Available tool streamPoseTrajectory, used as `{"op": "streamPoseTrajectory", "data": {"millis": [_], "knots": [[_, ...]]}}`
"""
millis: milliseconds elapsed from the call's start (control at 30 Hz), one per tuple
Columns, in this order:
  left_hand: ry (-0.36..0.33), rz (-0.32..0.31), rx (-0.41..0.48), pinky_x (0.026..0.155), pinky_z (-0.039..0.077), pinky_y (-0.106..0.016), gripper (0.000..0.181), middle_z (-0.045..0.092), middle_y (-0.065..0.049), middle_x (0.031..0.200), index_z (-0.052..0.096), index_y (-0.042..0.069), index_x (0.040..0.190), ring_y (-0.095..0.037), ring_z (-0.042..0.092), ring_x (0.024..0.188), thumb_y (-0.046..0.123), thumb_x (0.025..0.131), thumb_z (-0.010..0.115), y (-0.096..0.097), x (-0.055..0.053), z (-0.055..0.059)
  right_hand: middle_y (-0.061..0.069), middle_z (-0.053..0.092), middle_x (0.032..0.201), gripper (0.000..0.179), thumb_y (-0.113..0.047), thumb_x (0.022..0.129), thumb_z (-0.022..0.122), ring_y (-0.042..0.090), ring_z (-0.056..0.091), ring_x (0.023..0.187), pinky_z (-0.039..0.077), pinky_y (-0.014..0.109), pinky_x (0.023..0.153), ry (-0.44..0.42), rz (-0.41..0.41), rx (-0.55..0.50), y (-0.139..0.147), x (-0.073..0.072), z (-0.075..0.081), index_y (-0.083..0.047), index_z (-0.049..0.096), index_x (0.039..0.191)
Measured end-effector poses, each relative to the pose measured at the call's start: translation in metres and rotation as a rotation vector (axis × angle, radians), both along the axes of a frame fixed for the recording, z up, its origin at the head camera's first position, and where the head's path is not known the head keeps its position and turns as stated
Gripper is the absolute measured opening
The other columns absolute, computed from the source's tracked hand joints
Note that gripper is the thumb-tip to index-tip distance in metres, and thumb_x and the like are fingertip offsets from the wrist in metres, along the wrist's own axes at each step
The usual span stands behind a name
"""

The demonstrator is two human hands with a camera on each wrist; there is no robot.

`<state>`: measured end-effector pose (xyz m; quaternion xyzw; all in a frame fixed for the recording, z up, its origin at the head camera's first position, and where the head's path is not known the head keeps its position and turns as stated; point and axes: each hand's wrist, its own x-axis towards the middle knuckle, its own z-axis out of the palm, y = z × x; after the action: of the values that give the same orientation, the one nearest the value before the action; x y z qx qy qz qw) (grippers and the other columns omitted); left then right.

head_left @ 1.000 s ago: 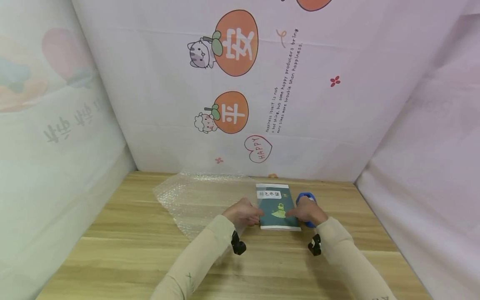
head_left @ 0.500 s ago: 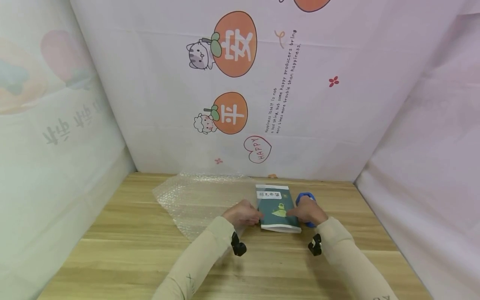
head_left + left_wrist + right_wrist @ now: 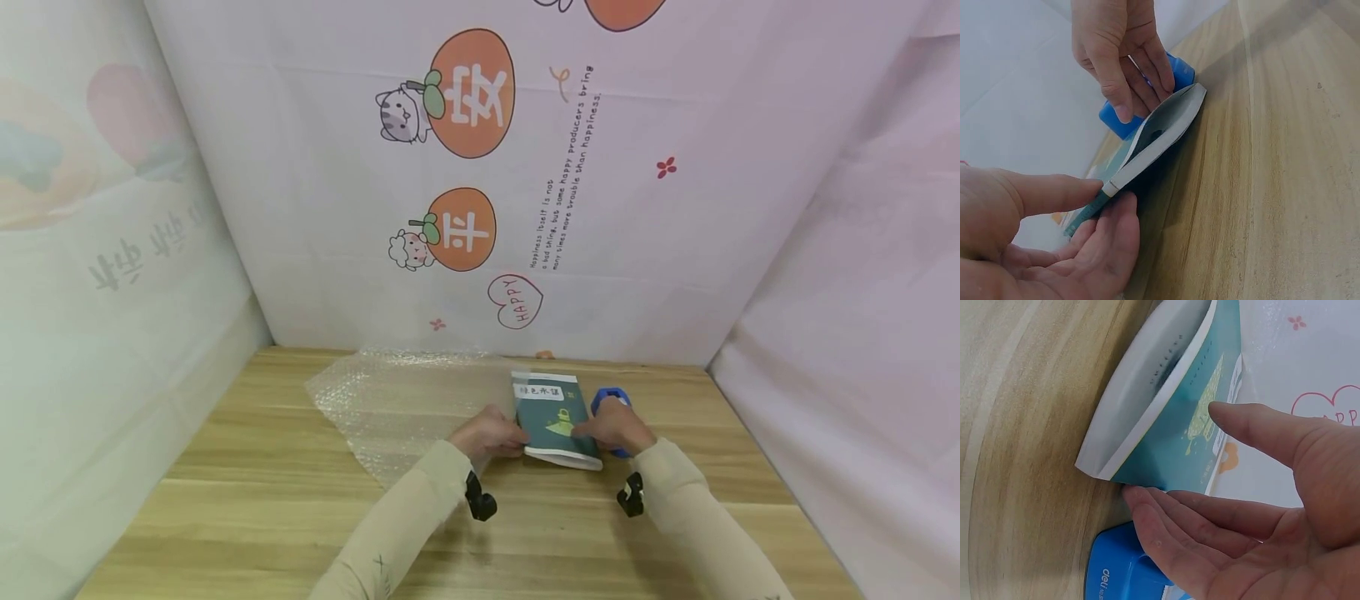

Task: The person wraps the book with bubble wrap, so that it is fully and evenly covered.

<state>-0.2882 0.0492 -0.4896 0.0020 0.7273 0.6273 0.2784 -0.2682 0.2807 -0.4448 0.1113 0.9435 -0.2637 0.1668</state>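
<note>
A flattened dark green paper box point(image 3: 551, 412) with white ends lies between my hands, its near end gaping as a slim opening. My left hand point(image 3: 491, 432) pinches the left edge, thumb on top and fingers beneath, as the left wrist view shows. At the opposite edge is my right hand point(image 3: 613, 423); its fingertips touch that side point(image 3: 1154, 487), while the thumb lies over the printed face without plain contact. The opening point(image 3: 1163, 125) shows a pale inner wall. A blue tape dispenser point(image 3: 1116, 562) marked "deli" sits right beside the right fingers, partly hidden by them.
A clear sheet of bubble wrap point(image 3: 397, 392) spreads over the wooden table point(image 3: 540, 542) to the left of the box, reaching its left edge. Printed white cloth point(image 3: 622, 275) hangs behind the table, with more cloth on both sides.
The box's near end has gone from nearly flat to bulging open, and it has shifted slightly toward me. Both hands stay almost in place at its two sides.
</note>
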Motion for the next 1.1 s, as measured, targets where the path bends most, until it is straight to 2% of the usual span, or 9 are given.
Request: {"op": "streamPoseTrajectory", "data": {"millis": [100, 200, 300, 367, 567, 767, 833, 1000, 1100], "knots": [[-0.019, 0.033, 0.046, 0.085, 0.067, -0.034, 0.016, 0.078, -0.019, 0.096, 0.067, -0.011, 0.103, -0.018, 0.075, 0.08, -0.005, 0.09, 0.074, -0.0003, 0.0006, -0.0013, -0.007, 0.046, 0.052, 0.043, -0.033, 0.092, 0.079, 0.008, 0.045, 0.049, 0.041, 0.021, 0.052, -0.005, -0.005, 0.01, 0.0005, 0.0006, 0.0007, -0.014, 0.056, 0.062], [-0.022, 0.052, 0.083, 0.088, 0.067, -0.035, 0.019, 0.077, -0.021, 0.1, 0.066, -0.013, 0.107, -0.019, 0.077, 0.084, -0.006, 0.091, 0.073, -0.0019, 0.001, -0.0021, 0.0, 0.058, 0.065, 0.037, -0.035, 0.092, 0.079, 0.014, 0.057, 0.06, 0.048, 0.024, 0.058, -0.009, -0.015, 0.016, 0.0021, 0.0014, 0.0015, -0.001, 0.066, 0.082], [-0.023, 0.061, 0.113, 0.088, 0.067, -0.036, 0.019, 0.077, -0.023, 0.101, 0.065, -0.014, 0.107, -0.02, 0.077, 0.085, -0.007, 0.091, 0.072, -0.0028, 0.0003, -0.0032, 0.011, 0.068, 0.084, 0.05, -0.034, 0.093, 0.079, 0.022, 0.066, 0.077, 0.053, 0.027, 0.065, -0.012, -0.03, 0.009, 0.0036, 0.002, 0.0014, 0.012, 0.065, 0.107], [-0.027, 0.059, 0.129, 0.089, 0.066, -0.037, 0.018, 0.078, -0.025, 0.103, 0.065, -0.014, 0.107, -0.02, 0.077, 0.085, -0.008, 0.091, 0.071, -0.0032, -0.0005, -0.0041, 0.017, 0.071, 0.094, 0.056, -0.033, 0.093, 0.078, 0.025, 0.07, 0.084, 0.058, 0.031, 0.07, -0.011, -0.03, 0.002, 0.0036, 0.0028, 0.0012, 0.016, 0.063, 0.115], [-0.041, 0.055, 0.151, 0.088, 0.067, -0.036, 0.016, 0.078, -0.026, 0.102, 0.063, -0.014, 0.105, -0.019, 0.076, 0.081, -0.01, 0.091, 0.069, -0.0049, -0.0019, -0.0059, 0.017, 0.072, 0.09, 0.049, -0.03, 0.093, 0.079, 0.024, 0.071, 0.078, 0.062, 0.034, 0.072, 0.012, -0.025, -0.001, 0.0008, 0.0055, -0.0005, 0.014, 0.065, 0.108], [-0.046, 0.053, 0.153, 0.09, 0.066, -0.037, 0.017, 0.078, -0.027, 0.103, 0.063, -0.015, 0.106, -0.02, 0.077, 0.083, -0.01, 0.091, 0.068, -0.0066, -0.0038, -0.008, 0.01, 0.07, 0.07, 0.034, -0.028, 0.09, 0.082, 0.02, 0.067, 0.065, 0.055, 0.029, 0.061, 0.083, 0.005, 0.022, 0.0, 0.0053, -0.0018, 0.004, 0.072, 0.086], [-0.046, 0.05, 0.149, 0.09, 0.066, -0.037, 0.017, 0.078, -0.026, 0.104, 0.064, -0.015, 0.107, -0.021, 0.078, 0.085, -0.01, 0.091, 0.068, -0.0069, -0.0045, -0.0088, 0.008, 0.068, 0.068, 0.034, -0.027, 0.089, 0.083, 0.02, 0.066, 0.064, 0.053, 0.028, 0.061, 0.115, 0.013, 0.037, 0.0001, 0.0058, -0.0003, 0.005, 0.071, 0.086], [-0.034, 0.031, 0.145, 0.09, 0.066, -0.037, 0.018, 0.078, -0.026, 0.106, 0.066, -0.017, 0.108, -0.024, 0.079, 0.092, -0.009, 0.092, 0.068, -0.008, -0.0056, -0.0102, 0.016, 0.069, 0.084, 0.05, -0.027, 0.086, 0.086, 0.026, 0.067, 0.078, 0.058, 0.037, 0.071, 0.147, -0.01, 0.056, 0.0014, 0.0081, 0.0033, 0.014, 0.067, 0.106], [-0.021, 0.014, 0.139, 0.092, 0.066, -0.037, 0.018, 0.079, -0.026, 0.107, 0.068, -0.017, 0.107, -0.026, 0.08, 0.097, -0.008, 0.092, 0.068, -0.0093, -0.0043, -0.0104, 0.02, 0.071, 0.095, 0.049, -0.028, 0.084, 0.087, 0.029, 0.066, 0.085, 0.061, 0.041, 0.077, 0.139, -0.032, 0.045, 0.003, 0.0089, 0.0036, 0.013, 0.068, 0.104]]}}
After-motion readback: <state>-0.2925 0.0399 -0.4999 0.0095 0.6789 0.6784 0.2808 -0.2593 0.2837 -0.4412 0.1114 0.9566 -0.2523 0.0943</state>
